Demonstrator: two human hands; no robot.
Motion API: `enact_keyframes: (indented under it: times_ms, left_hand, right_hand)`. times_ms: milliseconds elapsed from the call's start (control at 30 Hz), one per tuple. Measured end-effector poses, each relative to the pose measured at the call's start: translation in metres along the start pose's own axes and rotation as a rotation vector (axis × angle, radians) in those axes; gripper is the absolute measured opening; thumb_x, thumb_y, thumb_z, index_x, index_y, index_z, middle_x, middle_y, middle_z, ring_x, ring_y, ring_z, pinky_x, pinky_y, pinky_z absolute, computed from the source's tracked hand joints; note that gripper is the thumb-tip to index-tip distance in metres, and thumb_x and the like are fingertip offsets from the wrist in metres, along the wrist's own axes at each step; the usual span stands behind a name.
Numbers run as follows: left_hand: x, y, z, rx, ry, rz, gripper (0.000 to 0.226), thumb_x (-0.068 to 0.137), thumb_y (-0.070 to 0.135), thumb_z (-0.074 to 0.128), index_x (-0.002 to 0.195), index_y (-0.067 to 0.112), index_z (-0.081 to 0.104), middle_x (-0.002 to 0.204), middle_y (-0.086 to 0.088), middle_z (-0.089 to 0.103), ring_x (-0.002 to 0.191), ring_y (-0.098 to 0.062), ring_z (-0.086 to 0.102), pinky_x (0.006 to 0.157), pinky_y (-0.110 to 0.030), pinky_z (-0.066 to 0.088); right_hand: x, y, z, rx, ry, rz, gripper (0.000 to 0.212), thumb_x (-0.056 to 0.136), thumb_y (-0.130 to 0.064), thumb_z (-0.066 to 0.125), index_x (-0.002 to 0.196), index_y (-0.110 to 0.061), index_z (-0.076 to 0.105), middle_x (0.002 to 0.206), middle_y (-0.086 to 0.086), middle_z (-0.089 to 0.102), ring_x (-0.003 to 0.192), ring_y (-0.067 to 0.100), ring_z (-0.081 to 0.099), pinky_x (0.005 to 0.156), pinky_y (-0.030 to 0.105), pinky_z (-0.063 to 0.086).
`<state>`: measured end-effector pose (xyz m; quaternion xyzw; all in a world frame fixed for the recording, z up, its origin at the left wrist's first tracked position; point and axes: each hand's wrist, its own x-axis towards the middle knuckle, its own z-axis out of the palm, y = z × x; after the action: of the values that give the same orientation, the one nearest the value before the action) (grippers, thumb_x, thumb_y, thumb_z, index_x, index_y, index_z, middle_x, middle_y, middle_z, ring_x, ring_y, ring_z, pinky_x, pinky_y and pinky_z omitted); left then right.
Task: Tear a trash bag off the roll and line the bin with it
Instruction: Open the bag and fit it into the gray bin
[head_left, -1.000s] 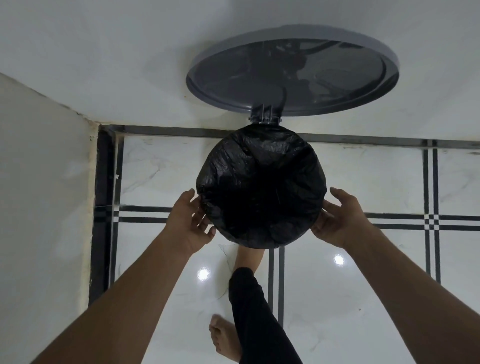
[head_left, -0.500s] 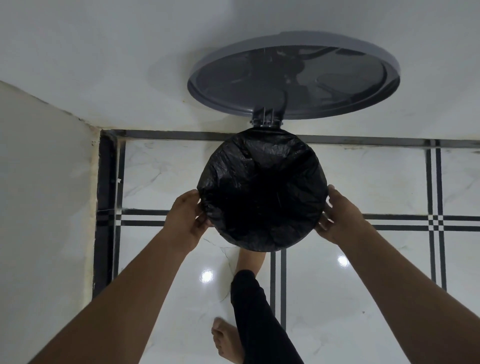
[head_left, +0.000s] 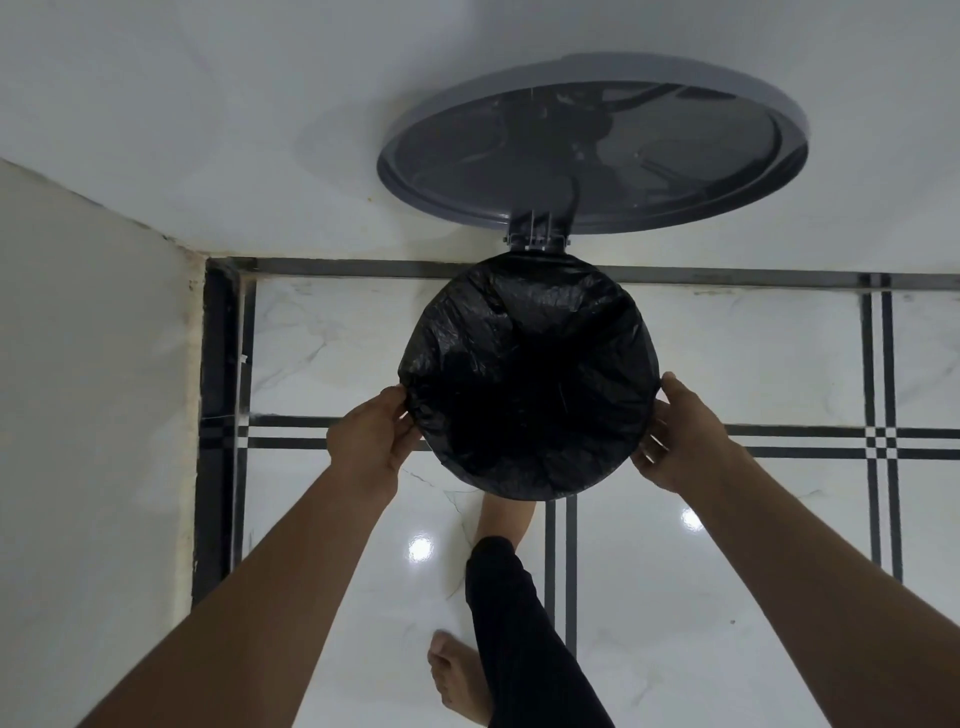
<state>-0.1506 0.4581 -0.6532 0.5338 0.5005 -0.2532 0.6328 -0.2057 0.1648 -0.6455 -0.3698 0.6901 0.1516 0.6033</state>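
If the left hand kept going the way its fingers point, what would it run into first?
The left hand points inward at the black trash bag stretched over the bin's rim; its fingertips look already on it, so it would meet that first.

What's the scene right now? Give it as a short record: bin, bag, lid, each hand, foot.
bin: round, on the tiled floor near a wall corner, seen from above
bag: black, spread over the bin's mouth, covering the rim
lid: grey, hinged open, leaning at the wall
left hand: at the bag's left edge, fingers on the plastic
right hand: at the bag's right edge, fingers curled on it
foot: bare, at the bin's base
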Motion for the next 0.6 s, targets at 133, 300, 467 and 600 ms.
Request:
enact_keyframes:
  times_ms: [133,300,467,600]
  left_hand:
    - [-0.005,-0.002,0.002,-0.063,-0.005,-0.050,0.010,0.092,0.008,0.069,0.082,0.008,0.070,0.075,-0.003,0.071,0.069,-0.015,0.069,0.084,-0.033,0.063]
    - [-0.009,0.004,0.006,-0.042,-0.087,-0.177,0.013,0.081,0.016,0.063,0.072,0.017,0.053,0.069,0.002,0.053,0.066,-0.016,0.049,0.068,-0.029,0.049]
    - [-0.008,0.009,0.011,0.024,-0.079,-0.204,0.007,0.085,0.021,0.054,0.080,0.017,0.055,0.070,0.001,0.054,0.063,-0.017,0.048,0.065,-0.030,0.046]
    - [-0.019,0.017,0.022,0.237,0.244,0.194,0.011,0.091,0.021,0.055,0.082,0.015,0.052,0.075,0.003,0.051,0.074,-0.023,0.048,0.065,-0.028,0.037]
  right_hand:
    - [-0.003,-0.002,0.003,-0.026,-0.057,0.095,0.049,0.098,-0.060,0.053,0.103,-0.015,0.072,0.094,-0.003,0.068,0.092,0.016,0.064,0.085,0.036,0.052]
    - [-0.003,-0.004,0.004,0.022,-0.092,0.155,0.052,0.098,-0.061,0.051,0.102,-0.014,0.072,0.092,0.001,0.070,0.089,0.020,0.065,0.080,0.038,0.050]
    - [-0.002,-0.009,-0.002,-0.254,-0.002,0.011,0.058,0.099,-0.063,0.045,0.103,-0.012,0.072,0.093,0.001,0.069,0.089,0.022,0.063,0.079,0.039,0.050]
    - [-0.008,-0.011,-0.006,-0.759,0.447,-0.765,0.056,0.100,-0.054,0.041,0.083,-0.009,0.069,0.091,0.008,0.067,0.088,0.030,0.064,0.077,0.037,0.046]
